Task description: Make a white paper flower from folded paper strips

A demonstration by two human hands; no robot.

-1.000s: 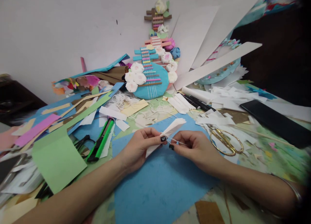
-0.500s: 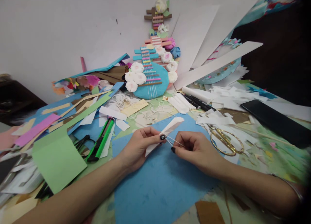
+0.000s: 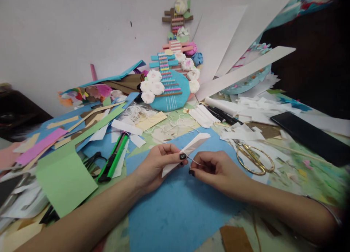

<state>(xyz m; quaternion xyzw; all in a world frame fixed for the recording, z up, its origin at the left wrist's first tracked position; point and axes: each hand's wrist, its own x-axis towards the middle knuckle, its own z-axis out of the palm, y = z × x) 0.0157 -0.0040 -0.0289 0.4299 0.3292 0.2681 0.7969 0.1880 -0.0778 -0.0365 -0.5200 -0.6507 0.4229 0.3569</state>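
Observation:
Above a blue sheet [image 3: 188,215] my left hand [image 3: 160,166] is closed on a narrow folded strip of white paper [image 3: 196,143], pinching it near its middle between thumb and fingers. The strip tilts up to the right. A thin white string [image 3: 194,161] runs from the pinch to my right hand [image 3: 214,170], whose thumb and curled fingers are closed on it. The two hands are close together but apart. Whether the string goes fully around the paper is hidden by my left thumb.
Gold-handled scissors [image 3: 254,159] and a black phone [image 3: 308,137] lie to the right. On the left are a green box cutter [image 3: 113,159] and green paper [image 3: 64,175]. Tangled white string [image 3: 136,113] and a blue paper instrument with white flowers [image 3: 175,88] are behind.
My right hand has moved slightly left, closer to my left hand, and the string between them is shorter and bunched. The paper strip has shifted a little to the right at its upper end.

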